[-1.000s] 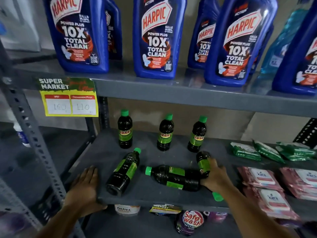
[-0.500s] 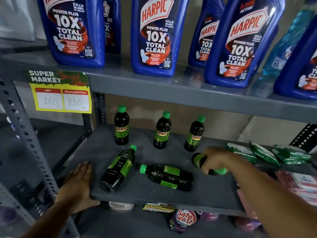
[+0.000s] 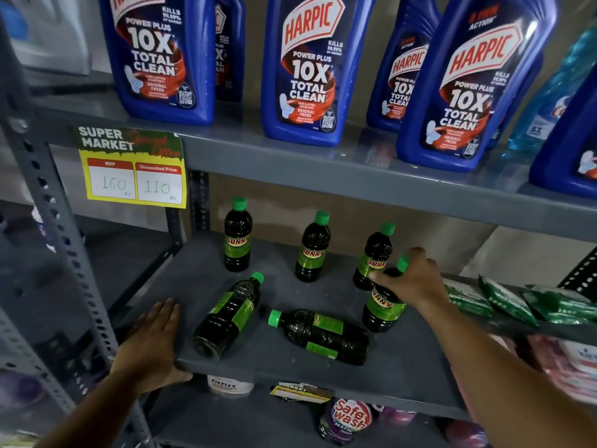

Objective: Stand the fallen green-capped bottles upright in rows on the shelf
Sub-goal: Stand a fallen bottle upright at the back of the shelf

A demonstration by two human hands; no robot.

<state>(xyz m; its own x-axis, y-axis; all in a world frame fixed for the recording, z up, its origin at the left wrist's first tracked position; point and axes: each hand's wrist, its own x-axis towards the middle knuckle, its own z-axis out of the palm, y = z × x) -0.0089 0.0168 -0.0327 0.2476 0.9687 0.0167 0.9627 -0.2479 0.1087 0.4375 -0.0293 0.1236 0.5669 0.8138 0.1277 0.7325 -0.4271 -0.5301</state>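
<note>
the left hand (image 3: 151, 344) lies flat on the front left corner of the grey metal shelf (image 3: 381, 379), fingers together and stretched out, gripping nothing. just beside it a fallen bottle (image 3: 227, 316) lies with its base at the front edge and its green cap pointing back and right. a second fallen bottle (image 3: 321, 334) lies crosswise near the front, cap to the left. further right, the right hand (image 3: 410, 279) is clamped round the neck of a held bottle (image 3: 382, 307), which stands nearly upright, tilted a little, its base on or just above the shelf (i cannot tell which). behind stand three upright bottles: the left one (image 3: 238, 236), the middle one (image 3: 312, 248) and the right one (image 3: 373, 257), partly hidden by the fingers. green sachets (image 3: 504, 300) lie on the shelf's right side, pink packs below them blurred. a perforated upright post (image 3: 61, 240) carries a yellow price tag (image 3: 134, 169) reading 160 and 110. the shelf above holds blue harpic bottles (image 3: 307, 69), their tops cut off. the wall behind is plain beige.
</note>
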